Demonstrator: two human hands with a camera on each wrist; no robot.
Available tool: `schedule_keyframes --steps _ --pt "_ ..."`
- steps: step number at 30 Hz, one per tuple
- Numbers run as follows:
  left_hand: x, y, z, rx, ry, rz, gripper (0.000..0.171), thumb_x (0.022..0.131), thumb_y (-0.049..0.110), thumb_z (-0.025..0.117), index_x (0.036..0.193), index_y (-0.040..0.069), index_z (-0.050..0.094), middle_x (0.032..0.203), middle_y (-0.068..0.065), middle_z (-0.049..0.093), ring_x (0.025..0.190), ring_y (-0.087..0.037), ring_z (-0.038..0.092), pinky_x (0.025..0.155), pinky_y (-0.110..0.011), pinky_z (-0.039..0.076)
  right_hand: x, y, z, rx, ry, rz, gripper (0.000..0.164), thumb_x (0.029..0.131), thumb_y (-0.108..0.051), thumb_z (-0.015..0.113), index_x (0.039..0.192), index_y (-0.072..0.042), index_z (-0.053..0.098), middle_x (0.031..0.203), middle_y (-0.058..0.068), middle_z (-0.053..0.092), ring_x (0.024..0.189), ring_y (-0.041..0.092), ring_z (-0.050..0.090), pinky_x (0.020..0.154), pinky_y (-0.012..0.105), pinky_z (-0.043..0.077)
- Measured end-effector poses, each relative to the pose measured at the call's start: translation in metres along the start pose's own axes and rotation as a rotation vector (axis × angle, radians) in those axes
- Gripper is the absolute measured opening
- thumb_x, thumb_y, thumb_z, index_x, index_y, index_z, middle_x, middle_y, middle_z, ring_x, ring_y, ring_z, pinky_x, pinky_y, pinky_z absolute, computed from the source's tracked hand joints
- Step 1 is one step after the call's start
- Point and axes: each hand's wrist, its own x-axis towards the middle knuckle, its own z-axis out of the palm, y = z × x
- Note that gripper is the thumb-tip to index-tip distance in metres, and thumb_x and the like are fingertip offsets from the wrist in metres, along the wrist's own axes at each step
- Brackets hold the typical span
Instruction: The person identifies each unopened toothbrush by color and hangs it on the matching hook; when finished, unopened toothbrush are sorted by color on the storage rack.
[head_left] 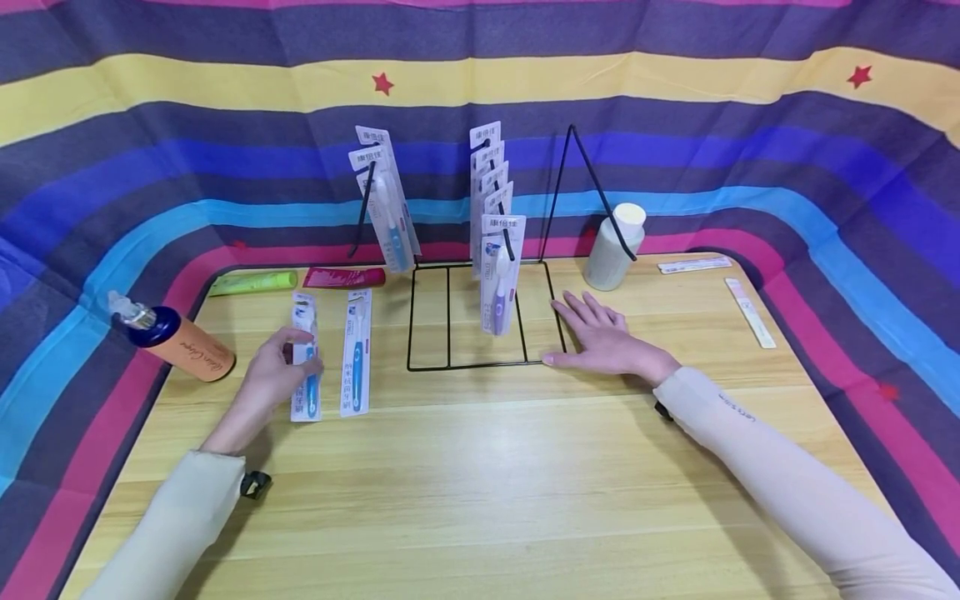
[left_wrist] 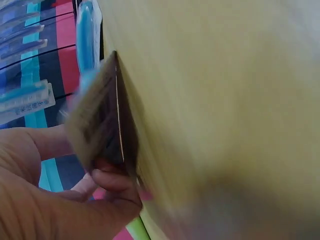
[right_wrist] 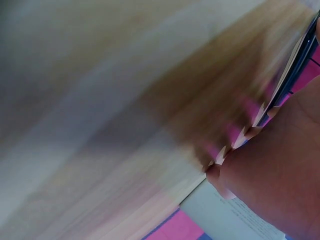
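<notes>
My left hand [head_left: 279, 372] pinches the edge of a packaged blue toothbrush [head_left: 312, 392] at the left of the table. In the left wrist view that toothbrush pack [left_wrist: 95, 112] stands tilted against the wood, thumb and fingertips at its lower end. Just right of it lies a second packaged blue toothbrush [head_left: 357, 354]. My right hand [head_left: 597, 340] rests with spread fingers at the right side of the black wire rack [head_left: 480, 366]. Packs with a purple-handled toothbrush [head_left: 501, 292] in front hang from the rack's middle hook, and packaged blue toothbrushes [head_left: 392, 221] from its left hook.
A green tube [head_left: 253, 283] and a magenta tube [head_left: 343, 277] lie at the back left, near a tilted orange pump bottle [head_left: 191, 348]. Behind my right hand stands a white bottle [head_left: 615, 248]. Two slim packets, one upper [head_left: 693, 265] and one lower [head_left: 750, 312], lie far right.
</notes>
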Motion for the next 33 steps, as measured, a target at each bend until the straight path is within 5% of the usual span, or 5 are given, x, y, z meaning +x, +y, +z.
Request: schedule_keyframes --steps 6,17,20,27,33 --pt "-0.004 -0.003 -0.007 -0.043 0.101 0.019 0.044 0.111 0.004 0.052 0.154 -0.005 0.054 0.121 -0.020 0.055 0.096 -0.025 0.052 0.066 -0.027 0.050 0.001 0.001 0.001 0.002 0.004 -0.003 0.111 0.100 -0.076 0.059 0.177 -0.015 0.008 0.183 0.013 -0.003 0.165 0.042 -0.010 0.123 0.073 0.003" --pt "-0.013 0.021 -0.009 -0.257 0.327 0.179 0.038 0.101 -0.007 0.061 0.138 -0.002 0.068 0.097 0.003 0.064 0.080 -0.010 0.053 0.061 -0.018 0.045 0.001 0.001 0.001 0.007 0.008 -0.007 0.111 0.100 -0.075 0.059 0.177 -0.015 0.008 0.183 0.013 -0.003 0.165 0.042 -0.010 0.122 0.073 0.004" --pt "-0.022 0.033 -0.004 -0.335 0.395 0.296 0.031 0.103 -0.003 0.065 0.133 0.003 0.074 0.086 0.003 0.065 0.074 -0.012 0.052 0.060 -0.018 0.043 0.000 0.001 0.001 0.006 0.008 -0.008 0.110 0.100 -0.075 0.059 0.177 -0.015 0.008 0.183 0.013 -0.003 0.165 0.042 -0.010 0.122 0.073 0.004" --pt "-0.041 0.057 0.012 -0.625 0.383 0.798 0.027 0.096 -0.020 0.062 0.122 -0.019 0.068 0.102 -0.014 0.072 0.086 -0.019 0.066 0.079 -0.021 0.054 0.000 0.000 0.002 -0.002 0.004 -0.003 0.111 0.100 -0.076 0.058 0.177 -0.015 0.007 0.183 0.012 -0.004 0.165 0.041 -0.011 0.123 0.073 0.004" --pt "-0.058 0.072 0.025 -0.706 0.306 0.953 0.024 0.093 -0.023 0.061 0.117 -0.024 0.065 0.107 -0.014 0.076 0.091 -0.018 0.069 0.084 -0.022 0.056 -0.001 0.000 0.000 -0.005 0.005 -0.004 0.111 0.100 -0.076 0.059 0.177 -0.015 0.007 0.183 0.012 -0.004 0.165 0.041 -0.011 0.123 0.073 0.004"
